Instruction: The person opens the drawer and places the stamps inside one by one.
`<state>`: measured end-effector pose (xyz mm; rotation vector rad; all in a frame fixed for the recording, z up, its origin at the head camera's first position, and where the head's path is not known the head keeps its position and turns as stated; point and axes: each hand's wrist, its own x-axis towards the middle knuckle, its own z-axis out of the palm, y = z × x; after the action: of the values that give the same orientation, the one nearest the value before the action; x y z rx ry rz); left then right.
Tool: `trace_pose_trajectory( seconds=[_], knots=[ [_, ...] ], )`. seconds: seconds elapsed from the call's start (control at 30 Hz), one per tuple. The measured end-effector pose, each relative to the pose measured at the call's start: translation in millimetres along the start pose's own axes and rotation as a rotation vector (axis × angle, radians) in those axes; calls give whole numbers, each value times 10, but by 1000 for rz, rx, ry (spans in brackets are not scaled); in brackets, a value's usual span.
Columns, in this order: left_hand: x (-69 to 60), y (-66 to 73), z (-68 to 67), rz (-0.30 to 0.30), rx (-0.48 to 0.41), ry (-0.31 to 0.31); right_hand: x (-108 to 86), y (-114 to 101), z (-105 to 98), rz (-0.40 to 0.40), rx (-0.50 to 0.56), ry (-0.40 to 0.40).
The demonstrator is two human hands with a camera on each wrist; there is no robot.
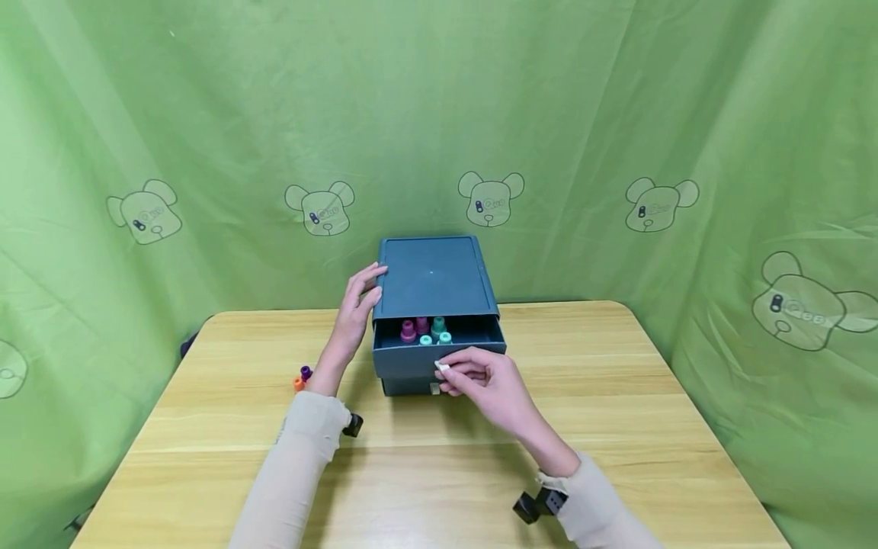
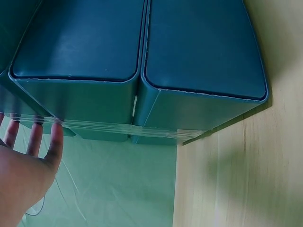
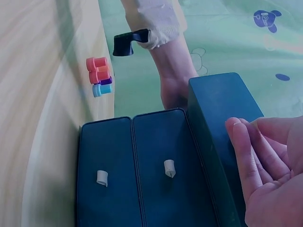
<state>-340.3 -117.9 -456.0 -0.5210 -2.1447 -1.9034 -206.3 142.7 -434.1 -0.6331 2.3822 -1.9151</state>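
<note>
A dark blue drawer box (image 1: pixel 432 278) stands on the table with its top drawer (image 1: pixel 405 361) pulled partway out. Inside that drawer are several small peg-like pieces, among them a magenta piece (image 1: pixel 408 330) and a green piece (image 1: pixel 438 326). My right hand (image 1: pixel 485 383) pinches the white pull tab (image 1: pixel 442 366) on the drawer's front; in the right wrist view the fingers hide this tab. Against the box's upper left side rests my left hand (image 1: pixel 352 311), its fingers extended; the left wrist view shows the fingertips (image 2: pixel 55 137) touching the side wall.
Left of the box lie an orange piece (image 1: pixel 299 383) and a purple piece (image 1: pixel 306 373); red pieces (image 3: pixel 98 69) and a light blue piece (image 3: pixel 102 90) show there too. Two lower drawers, each with a white tab (image 3: pixel 169 168), are closed. A green curtain (image 1: pixel 411 114) hangs behind the table (image 1: pixel 583 366).
</note>
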Motion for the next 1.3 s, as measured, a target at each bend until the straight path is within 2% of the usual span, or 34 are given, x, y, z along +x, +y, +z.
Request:
trace_pose_trajectory(
  seconds=[0.23,0.9,1.0,1.2,1.3],
  knots=[
    [-6,-1,-1,11,6,-5,89,23,-6,-5,-24,9],
    [-12,-10,8,-3,-3,0,332,137,-33,-13,4,47],
    [-24,54,15,-14,-5,-7,360,159,-39,-17,17,49],
    [-108,336,25,-10,3,-25,412,183,-50,-17,38,55],
    [-128,401,27,-6,3,-26,426,182,-52,-9,42,61]
  ],
)
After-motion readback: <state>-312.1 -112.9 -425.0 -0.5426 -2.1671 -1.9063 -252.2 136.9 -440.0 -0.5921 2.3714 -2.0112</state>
